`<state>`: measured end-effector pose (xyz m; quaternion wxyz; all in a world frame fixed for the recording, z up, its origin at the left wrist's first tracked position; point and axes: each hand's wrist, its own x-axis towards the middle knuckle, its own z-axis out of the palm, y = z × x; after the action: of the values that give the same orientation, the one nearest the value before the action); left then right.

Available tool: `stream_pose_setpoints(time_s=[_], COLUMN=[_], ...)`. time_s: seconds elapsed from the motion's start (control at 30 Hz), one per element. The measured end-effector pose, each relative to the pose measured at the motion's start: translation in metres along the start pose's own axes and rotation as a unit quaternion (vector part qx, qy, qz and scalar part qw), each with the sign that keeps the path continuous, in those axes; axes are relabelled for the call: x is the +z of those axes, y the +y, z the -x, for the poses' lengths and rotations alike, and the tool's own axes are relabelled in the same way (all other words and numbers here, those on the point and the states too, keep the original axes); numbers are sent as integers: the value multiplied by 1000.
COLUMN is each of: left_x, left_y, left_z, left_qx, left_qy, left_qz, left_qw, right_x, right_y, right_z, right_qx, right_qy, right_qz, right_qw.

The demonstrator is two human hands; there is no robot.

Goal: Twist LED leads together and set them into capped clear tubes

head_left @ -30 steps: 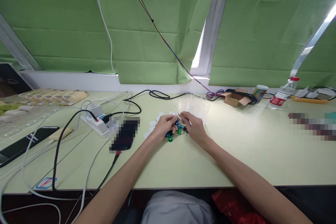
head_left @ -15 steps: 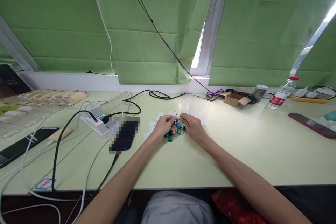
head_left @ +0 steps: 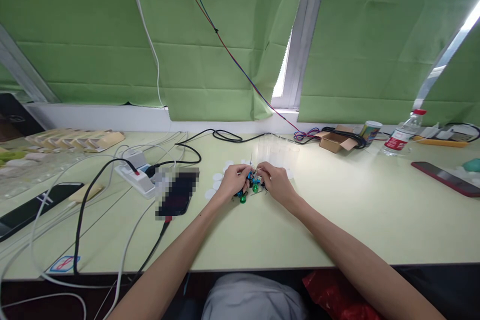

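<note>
My left hand (head_left: 233,181) and my right hand (head_left: 273,179) meet at the middle of the pale green table (head_left: 337,220), fingers curled round a small cluster of blue and green beads (head_left: 252,183) with thin wire pins sticking up. One green bead (head_left: 243,199) lies just below my left hand. Each hand pinches part of the cluster; the exact piece under the fingers is too small to make out. Several white round discs (head_left: 216,178) lie on the table just left of my left hand.
A dark phone (head_left: 179,193) on a cable lies left of the hands, beside a white power strip (head_left: 135,176) with tangled cords. Clear plastic cups (head_left: 276,150) stand behind the hands. A cardboard box (head_left: 334,141), a water bottle (head_left: 402,136) and a red phone (head_left: 444,178) sit to the right.
Both hands stay at the bead cluster, with only small finger shifts. The blurred patch at the far right is gone, and a red phone shows there.
</note>
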<state>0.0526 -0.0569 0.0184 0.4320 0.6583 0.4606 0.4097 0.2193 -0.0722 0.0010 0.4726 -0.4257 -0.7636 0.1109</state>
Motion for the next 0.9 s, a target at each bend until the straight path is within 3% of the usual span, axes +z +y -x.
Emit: stream_pose_setpoints(time_s=[0.4, 0.9], left_x=[1, -1], left_y=[5, 9], left_z=[1, 5], left_qx=[-17, 5], left_qy=[-15, -39], left_qz=[35, 109], left_qw=[999, 993], right_x=[-2, -2], right_y=[-11, -14], right_z=[0, -1], right_qx=[77, 91], right_qy=[22, 52], right_qz=[-146, -188], right_qw=[986, 977])
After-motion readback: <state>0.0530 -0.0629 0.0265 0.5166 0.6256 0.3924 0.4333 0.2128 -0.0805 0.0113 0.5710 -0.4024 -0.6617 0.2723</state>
